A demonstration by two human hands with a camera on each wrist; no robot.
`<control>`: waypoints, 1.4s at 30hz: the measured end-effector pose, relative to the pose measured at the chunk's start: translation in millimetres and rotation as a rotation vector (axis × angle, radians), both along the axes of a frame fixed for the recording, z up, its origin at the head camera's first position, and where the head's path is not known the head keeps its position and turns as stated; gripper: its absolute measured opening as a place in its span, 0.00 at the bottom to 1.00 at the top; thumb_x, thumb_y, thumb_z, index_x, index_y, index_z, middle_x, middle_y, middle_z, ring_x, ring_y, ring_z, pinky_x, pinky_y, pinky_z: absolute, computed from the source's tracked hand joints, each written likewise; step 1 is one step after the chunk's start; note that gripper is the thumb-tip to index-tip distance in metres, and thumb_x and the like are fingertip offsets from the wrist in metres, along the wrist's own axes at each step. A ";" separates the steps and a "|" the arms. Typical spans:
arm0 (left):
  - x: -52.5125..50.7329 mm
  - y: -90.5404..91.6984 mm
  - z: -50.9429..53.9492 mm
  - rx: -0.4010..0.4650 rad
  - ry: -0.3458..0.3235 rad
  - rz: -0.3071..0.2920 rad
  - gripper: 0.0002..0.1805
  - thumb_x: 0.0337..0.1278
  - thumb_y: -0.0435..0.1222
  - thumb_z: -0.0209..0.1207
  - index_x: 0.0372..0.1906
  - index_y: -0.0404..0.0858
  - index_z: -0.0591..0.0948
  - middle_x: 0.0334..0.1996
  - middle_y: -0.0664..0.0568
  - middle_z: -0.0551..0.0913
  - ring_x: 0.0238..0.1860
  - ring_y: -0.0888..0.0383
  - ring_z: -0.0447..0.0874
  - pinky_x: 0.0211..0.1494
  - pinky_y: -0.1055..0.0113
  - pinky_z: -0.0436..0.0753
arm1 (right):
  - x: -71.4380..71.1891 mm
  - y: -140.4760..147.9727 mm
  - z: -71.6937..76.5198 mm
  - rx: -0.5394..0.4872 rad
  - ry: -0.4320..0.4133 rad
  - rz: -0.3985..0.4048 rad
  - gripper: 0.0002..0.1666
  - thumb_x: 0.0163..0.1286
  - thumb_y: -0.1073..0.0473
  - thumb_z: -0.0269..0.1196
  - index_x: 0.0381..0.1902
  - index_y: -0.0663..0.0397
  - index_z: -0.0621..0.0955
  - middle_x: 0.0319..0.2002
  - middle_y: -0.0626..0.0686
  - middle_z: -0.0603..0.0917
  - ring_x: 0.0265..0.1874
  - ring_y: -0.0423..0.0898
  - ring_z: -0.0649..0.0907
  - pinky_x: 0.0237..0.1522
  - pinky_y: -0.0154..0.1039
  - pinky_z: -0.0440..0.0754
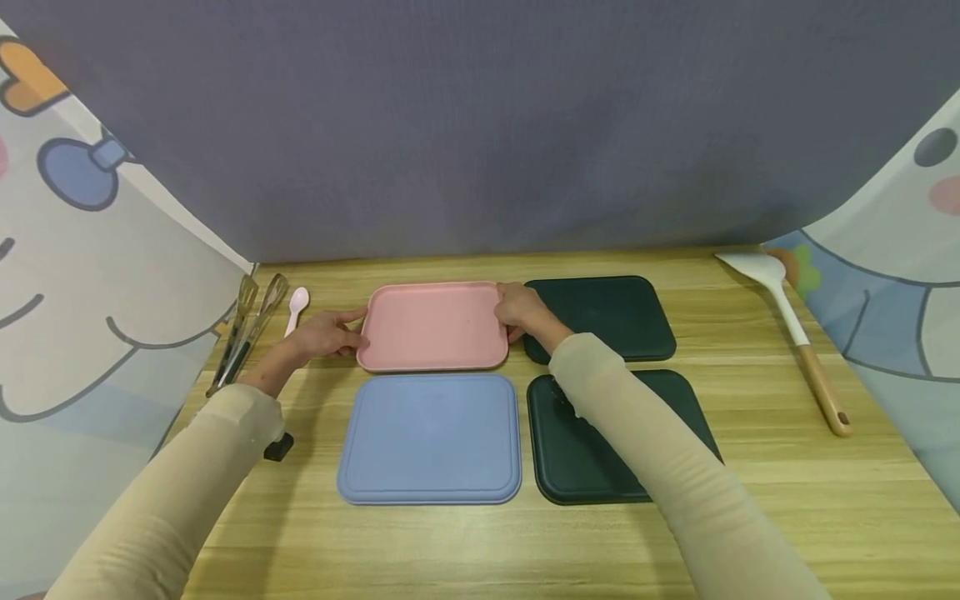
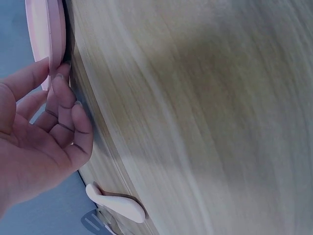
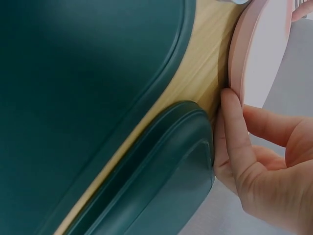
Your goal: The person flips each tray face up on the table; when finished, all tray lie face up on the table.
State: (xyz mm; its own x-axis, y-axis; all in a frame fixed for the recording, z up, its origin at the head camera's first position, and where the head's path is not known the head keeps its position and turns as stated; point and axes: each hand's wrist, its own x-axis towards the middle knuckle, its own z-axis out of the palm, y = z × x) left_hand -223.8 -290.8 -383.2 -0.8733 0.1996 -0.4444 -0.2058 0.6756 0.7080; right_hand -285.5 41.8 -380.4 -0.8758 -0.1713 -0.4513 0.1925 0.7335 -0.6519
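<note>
A pink rectangular tray (image 1: 435,325) lies at the back middle of the wooden table. My left hand (image 1: 326,333) pinches its left edge between thumb and fingers, the other fingers curled, as the left wrist view shows. At the opposite edge my right hand (image 1: 525,308) grips the rim, thumb on top and fingertips beneath, in the right wrist view. Directly in front of the pink tray is a blue tray (image 1: 431,437). Right of these lie two dark green trays, one at the back (image 1: 618,317) and one in front (image 1: 555,454); my right sleeve partly covers the front one.
Metal tongs (image 1: 258,329) with dark handles and a small pink spoon (image 1: 297,300) lie at the back left. A white turner with a wooden handle (image 1: 817,379) lies along the right side. A grey panel (image 1: 480,150) rises behind the table.
</note>
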 end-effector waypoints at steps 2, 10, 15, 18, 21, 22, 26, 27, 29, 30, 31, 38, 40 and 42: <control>-0.6 1.2 -0.1 -0.005 0.004 -0.001 0.42 0.68 0.36 0.59 0.80 0.37 0.52 0.16 0.59 0.67 0.22 0.62 0.63 0.32 0.66 0.68 | -0.5 -0.3 -0.1 0.009 0.001 0.004 0.50 0.62 0.76 0.55 0.80 0.43 0.57 0.50 0.65 0.83 0.19 0.45 0.81 0.28 0.40 0.88; 1.1 4.1 2.8 -0.017 -0.002 0.001 0.42 0.69 0.36 0.58 0.80 0.38 0.51 0.15 0.60 0.64 0.20 0.62 0.59 0.29 0.66 0.64 | 0.4 -0.3 0.1 0.018 -0.001 0.013 0.48 0.65 0.73 0.54 0.80 0.43 0.56 0.39 0.62 0.84 0.19 0.46 0.81 0.28 0.41 0.87; 3.4 9.8 10.0 -0.181 0.098 -0.052 0.41 0.72 0.42 0.55 0.80 0.35 0.49 0.35 0.41 0.83 0.28 0.57 0.73 0.34 0.64 0.73 | 4.0 22.8 25.0 -0.026 0.017 0.053 0.45 0.70 0.64 0.53 0.82 0.42 0.52 0.19 0.50 0.70 0.17 0.43 0.71 0.34 0.46 0.88; 6.4 20.1 24.5 -0.320 0.223 -0.078 0.41 0.74 0.46 0.52 0.80 0.35 0.49 0.55 0.30 0.80 0.32 0.52 0.77 0.36 0.61 0.75 | 4.7 56.0 53.5 -0.022 0.061 0.071 0.44 0.73 0.57 0.54 0.82 0.40 0.50 0.38 0.57 0.79 0.27 0.47 0.77 0.39 0.48 0.88; 10.1 39.9 43.4 -0.356 0.310 -0.081 0.39 0.75 0.48 0.50 0.81 0.40 0.50 0.58 0.33 0.80 0.34 0.51 0.78 0.36 0.61 0.75 | 2.5 99.8 76.9 0.018 0.105 0.091 0.44 0.76 0.51 0.55 0.82 0.41 0.49 0.68 0.64 0.70 0.49 0.57 0.80 0.44 0.50 0.87; 11.6 49.1 48.8 -0.338 0.319 -0.082 0.38 0.75 0.49 0.50 0.81 0.42 0.50 0.57 0.34 0.80 0.35 0.51 0.79 0.37 0.61 0.75 | 2.3 116.3 81.9 0.019 0.110 0.105 0.44 0.77 0.50 0.54 0.82 0.42 0.47 0.73 0.65 0.64 0.55 0.61 0.79 0.47 0.51 0.86; 17.2 93.6 60.5 -0.200 0.307 -0.147 0.36 0.74 0.49 0.51 0.80 0.45 0.56 0.55 0.39 0.83 0.47 0.47 0.84 0.46 0.58 0.79 | 4.2 176.6 88.2 0.063 0.090 0.172 0.46 0.79 0.46 0.52 0.82 0.49 0.41 0.75 0.70 0.60 0.64 0.68 0.73 0.52 0.57 0.83; 18.7 105.6 61.5 -0.153 0.277 -0.169 0.35 0.74 0.48 0.51 0.80 0.46 0.57 0.55 0.39 0.84 0.50 0.47 0.83 0.48 0.57 0.79 | 5.9 188.6 87.0 0.085 0.085 0.184 0.46 0.79 0.46 0.51 0.82 0.51 0.41 0.70 0.71 0.66 0.61 0.68 0.75 0.51 0.57 0.83; 20.3 128.6 62.4 -0.076 0.196 -0.209 0.35 0.74 0.47 0.52 0.80 0.45 0.57 0.56 0.39 0.83 0.52 0.47 0.83 0.52 0.56 0.80 | 7.0 207.2 81.3 0.132 0.073 0.207 0.46 0.79 0.47 0.50 0.82 0.56 0.42 0.52 0.69 0.78 0.45 0.64 0.79 0.43 0.53 0.83; 20.5 139.9 62.5 -0.056 0.150 -0.223 0.35 0.74 0.48 0.52 0.80 0.45 0.57 0.56 0.40 0.83 0.52 0.47 0.83 0.53 0.55 0.81 | 7.3 214.6 77.6 0.155 0.073 0.222 0.46 0.80 0.47 0.50 0.81 0.58 0.42 0.50 0.70 0.78 0.43 0.63 0.80 0.41 0.52 0.83; 19.6 150.0 61.7 -0.046 0.111 -0.234 0.36 0.74 0.48 0.52 0.80 0.46 0.56 0.56 0.41 0.83 0.52 0.49 0.83 0.54 0.55 0.81 | 7.7 220.3 74.1 0.172 0.068 0.234 0.46 0.80 0.48 0.50 0.81 0.61 0.43 0.49 0.71 0.78 0.42 0.64 0.80 0.40 0.52 0.82; 6.4 206.2 53.9 -0.064 -0.035 -0.250 0.38 0.74 0.47 0.51 0.80 0.39 0.54 0.38 0.48 0.85 0.37 0.56 0.82 0.45 0.61 0.81 | 4.0 238.6 50.2 0.212 0.004 0.290 0.48 0.80 0.49 0.51 0.80 0.62 0.37 0.68 0.79 0.64 0.64 0.74 0.70 0.54 0.68 0.77; 3.2 216.7 51.2 -0.073 -0.084 -0.249 0.39 0.73 0.46 0.51 0.80 0.36 0.53 0.34 0.47 0.84 0.31 0.57 0.78 0.41 0.62 0.79 | 2.5 239.8 47.1 0.226 -0.001 0.309 0.48 0.80 0.50 0.50 0.79 0.63 0.35 0.72 0.80 0.55 0.69 0.76 0.63 0.55 0.71 0.75; 0.3 225.3 48.6 -0.096 -0.120 -0.256 0.39 0.73 0.46 0.52 0.79 0.33 0.54 0.33 0.47 0.85 0.27 0.58 0.77 0.39 0.63 0.78 | 0.7 239.5 45.9 0.240 0.002 0.316 0.48 0.80 0.50 0.50 0.79 0.63 0.35 0.72 0.80 0.54 0.69 0.75 0.64 0.53 0.68 0.78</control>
